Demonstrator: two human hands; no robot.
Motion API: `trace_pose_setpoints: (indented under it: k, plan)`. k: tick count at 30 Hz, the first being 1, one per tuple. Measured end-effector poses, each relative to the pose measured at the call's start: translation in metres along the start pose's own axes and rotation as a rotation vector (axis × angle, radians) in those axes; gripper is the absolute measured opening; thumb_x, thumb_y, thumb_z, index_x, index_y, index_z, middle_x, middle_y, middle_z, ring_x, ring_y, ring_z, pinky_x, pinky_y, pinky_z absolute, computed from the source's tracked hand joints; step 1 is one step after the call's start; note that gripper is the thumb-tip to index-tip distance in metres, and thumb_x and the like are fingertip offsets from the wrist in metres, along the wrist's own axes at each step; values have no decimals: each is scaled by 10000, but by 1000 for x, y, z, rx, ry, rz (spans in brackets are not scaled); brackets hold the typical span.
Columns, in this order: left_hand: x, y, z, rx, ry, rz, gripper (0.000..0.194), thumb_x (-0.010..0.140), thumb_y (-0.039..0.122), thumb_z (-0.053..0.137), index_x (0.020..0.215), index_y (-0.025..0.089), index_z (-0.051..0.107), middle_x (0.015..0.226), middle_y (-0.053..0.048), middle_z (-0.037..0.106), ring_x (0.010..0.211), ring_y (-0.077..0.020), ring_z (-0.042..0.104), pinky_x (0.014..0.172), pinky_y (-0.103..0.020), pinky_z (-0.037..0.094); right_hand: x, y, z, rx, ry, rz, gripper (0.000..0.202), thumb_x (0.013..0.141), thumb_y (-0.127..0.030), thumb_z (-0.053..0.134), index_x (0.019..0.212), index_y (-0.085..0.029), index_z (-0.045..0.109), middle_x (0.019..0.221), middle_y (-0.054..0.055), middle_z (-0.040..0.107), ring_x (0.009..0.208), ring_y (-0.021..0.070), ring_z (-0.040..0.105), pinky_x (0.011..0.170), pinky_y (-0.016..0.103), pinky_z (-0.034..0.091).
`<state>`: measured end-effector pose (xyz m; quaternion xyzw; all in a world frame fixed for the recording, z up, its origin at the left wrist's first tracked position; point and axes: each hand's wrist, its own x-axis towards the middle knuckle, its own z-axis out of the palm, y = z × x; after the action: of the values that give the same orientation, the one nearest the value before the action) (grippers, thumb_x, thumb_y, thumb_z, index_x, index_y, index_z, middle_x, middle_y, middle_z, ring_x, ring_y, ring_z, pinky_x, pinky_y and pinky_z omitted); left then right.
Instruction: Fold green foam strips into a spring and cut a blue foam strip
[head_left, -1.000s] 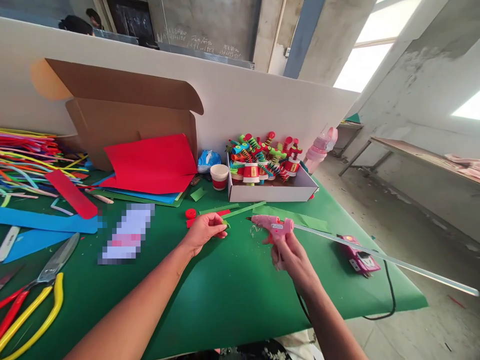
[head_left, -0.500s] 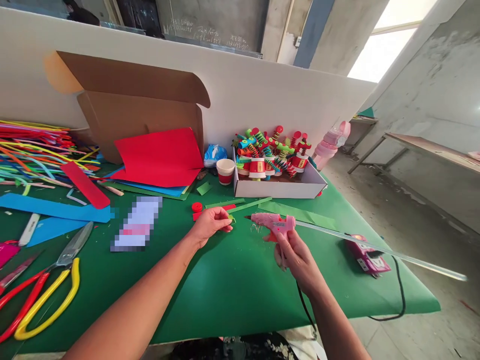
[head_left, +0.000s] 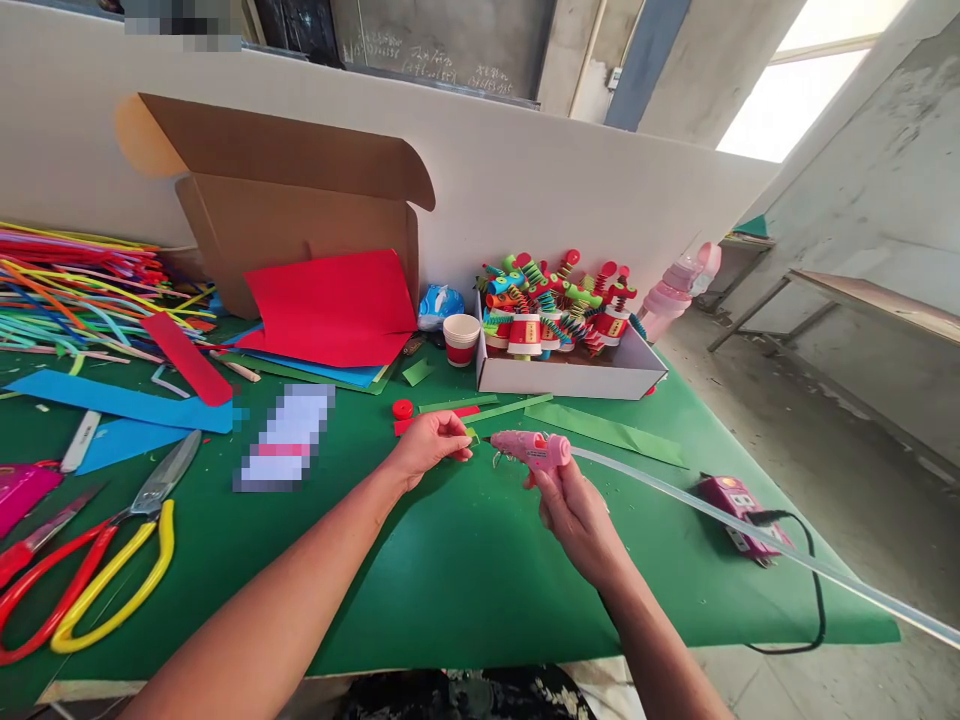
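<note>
My left hand (head_left: 433, 447) pinches a small green paper piece (head_left: 472, 436) above the green table. My right hand (head_left: 574, 510) is wrapped round a pink hot glue gun (head_left: 531, 449), whose nozzle points left and sits close to the green piece; whether they touch I cannot tell. A long clear glue stick (head_left: 720, 513) runs out of the gun's back to the right. Just behind my left hand lie a red roll (head_left: 403, 410), a red paper strip partly hidden by the hand, and thin green strips (head_left: 510, 407). A wider green strip (head_left: 607, 432) lies behind the gun.
Scissors (head_left: 142, 530) with red and yellow handles lie at left, near blue strips (head_left: 120, 403) and pipe cleaners (head_left: 82, 290). At the back stand paper cups (head_left: 461, 340) and a white box (head_left: 570, 380) of cup figures. A purple power socket (head_left: 739, 510) sits at right.
The glue gun has moved nearer to the green piece in my left hand, and its glue stick has swung lower at right. The view has shifted slightly.
</note>
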<state>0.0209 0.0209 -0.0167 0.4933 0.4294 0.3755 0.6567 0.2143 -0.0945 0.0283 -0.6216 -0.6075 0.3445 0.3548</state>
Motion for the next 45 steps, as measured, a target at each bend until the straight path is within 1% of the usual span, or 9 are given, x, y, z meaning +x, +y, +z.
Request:
trace_pose_setpoints:
  k: [3,7,10,16,21,28,37,42,45]
  plan:
    - [0,0,0,2,7,4,260,621,257,783,666,161,546,554,32,605,540,-131,637,581,-266,523,0,-1,2,-78,16,-26,425,945,-508,355,1182,-190,508,672,-1,558,520,134,484,508,259,406]
    - [0,0,0,1,6,3,256,624,264,778,662,164,546,555,32,605,537,-128,633,579,-265,523,0,-1,4,-88,16,-49,413,949,-494,352,1209,-211,503,735,18,590,570,153,528,525,269,423]
    - [0,0,0,1,-4,3,267,622,280,780,656,165,541,554,32,601,543,-131,637,579,-264,523,0,2,7,-116,2,-40,423,954,-481,331,1229,-202,491,729,25,594,591,170,545,532,281,427]
    - [0,1,0,8,-15,1,294,605,310,792,648,166,538,547,28,605,547,-134,641,584,-263,521,0,3,11,-138,-12,-24,430,952,-465,317,1274,-215,456,817,48,638,614,183,570,543,302,444]
    - [0,1,0,3,-6,8,297,596,317,797,641,168,544,531,26,608,538,-135,637,579,-264,518,1,2,12,-149,3,-42,437,955,-445,322,1313,-222,436,834,54,648,629,193,590,550,315,454]
    - [0,0,0,11,-13,12,300,615,322,799,650,165,546,552,26,602,553,-141,646,587,-271,522,0,1,12,-167,11,-37,429,959,-455,326,1297,-224,452,774,44,640,636,208,603,565,324,465]
    - [-1,2,0,21,-8,-4,274,642,294,789,658,161,551,547,27,602,555,-139,644,596,-271,524,1,1,13,-179,11,-38,459,959,-455,312,1337,-220,425,827,60,662,692,217,621,626,338,482]
    - [-1,2,1,8,-7,-3,274,625,291,796,648,161,556,540,30,598,548,-138,643,584,-267,523,1,-3,11,-202,22,-52,423,952,-429,334,1306,-229,452,874,69,674,698,215,627,615,328,482]
    - [-1,2,0,0,-9,0,279,612,295,802,643,162,558,540,29,600,544,-137,641,576,-266,524,1,-4,11,-207,35,-63,405,952,-417,346,1291,-231,465,839,60,676,690,212,621,625,326,479]
